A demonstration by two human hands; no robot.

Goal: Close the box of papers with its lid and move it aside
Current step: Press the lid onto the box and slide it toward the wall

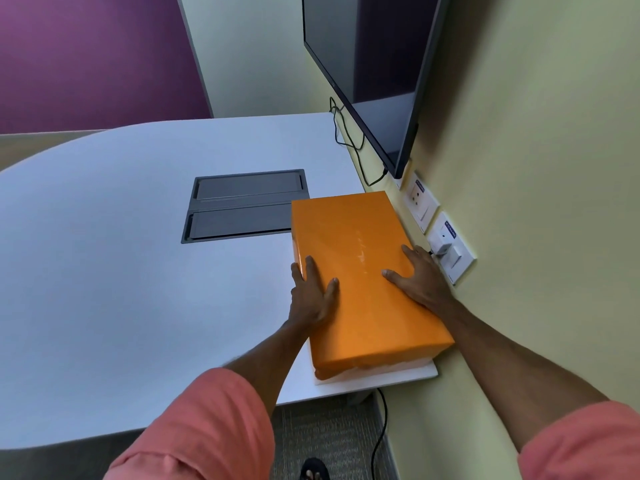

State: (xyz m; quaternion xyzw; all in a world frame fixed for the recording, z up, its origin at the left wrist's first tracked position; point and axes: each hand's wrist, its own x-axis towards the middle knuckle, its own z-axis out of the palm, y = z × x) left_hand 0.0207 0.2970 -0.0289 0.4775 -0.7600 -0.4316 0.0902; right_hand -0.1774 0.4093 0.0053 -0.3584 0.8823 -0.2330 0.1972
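An orange lid (360,278) covers the box, which lies lengthwise along the right edge of the white table (138,271), close to the wall. Only a pale strip of the box (377,369) shows beneath the lid at its near end. My left hand (313,294) grips the lid's left side, fingers on top and over the edge. On the lid's right side, next to the wall, my right hand (417,277) presses with its fingers curled over the edge. The papers are hidden inside.
A dark recessed cable hatch (242,206) sits in the table just left of the box's far end. A wall-mounted screen (374,74) hangs above, with cables (349,140) trailing down. Wall sockets (446,244) with a plugged adapter are right beside my right hand.
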